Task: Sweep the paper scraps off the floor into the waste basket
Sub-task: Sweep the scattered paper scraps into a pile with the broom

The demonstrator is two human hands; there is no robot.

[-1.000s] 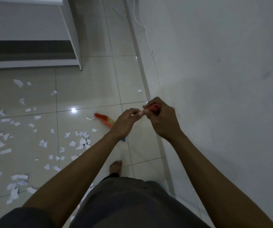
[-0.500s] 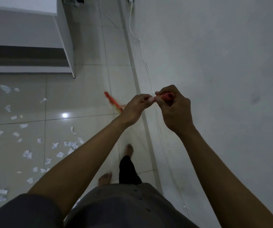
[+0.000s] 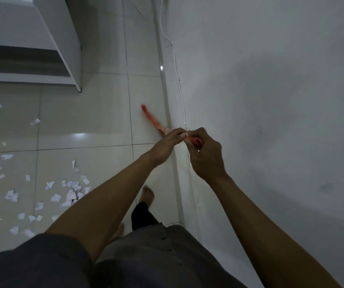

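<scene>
**Desk:** What sits closest to the camera?

**Operator:** At six o'clock I see the person's dark grey clothing [image 3: 146,258]; just past it a bare foot [image 3: 147,194] rests on the pale floor tiles [image 3: 104,113], toes toward twelve.

**Desk:** And the hands?

**Operator:** Both meet just right of centre. The right hand [image 3: 207,157] is curled round the top end of a red stick [image 3: 153,119], gripping it; the left hand [image 3: 167,145], on a forearm from seven o'clock, pinches at that same end with its fingertips, touching the right hand's fingers; a pale speck shows there, too small for me to name.

**Desk:** Where does the stick point?

**Operator:** It slants from the hands toward eleven o'clock, near the foot of the wall [image 3: 270,100]; its far end is blurred, so I cannot tell whether it touches the tiles.

**Desk:** The task's litter?

**Operator:** The paper scraps [image 3: 70,196] lie scattered over the tiles from seven to nine o'clock, well apart from the stick; the thickest cluster is just left of the left forearm.

**Desk:** Farther out?

**Operator:** A white cabinet [image 3: 63,38] stands at ten to eleven o'clock; a thin white cable [image 3: 175,59] runs down the wall at twelve.
</scene>
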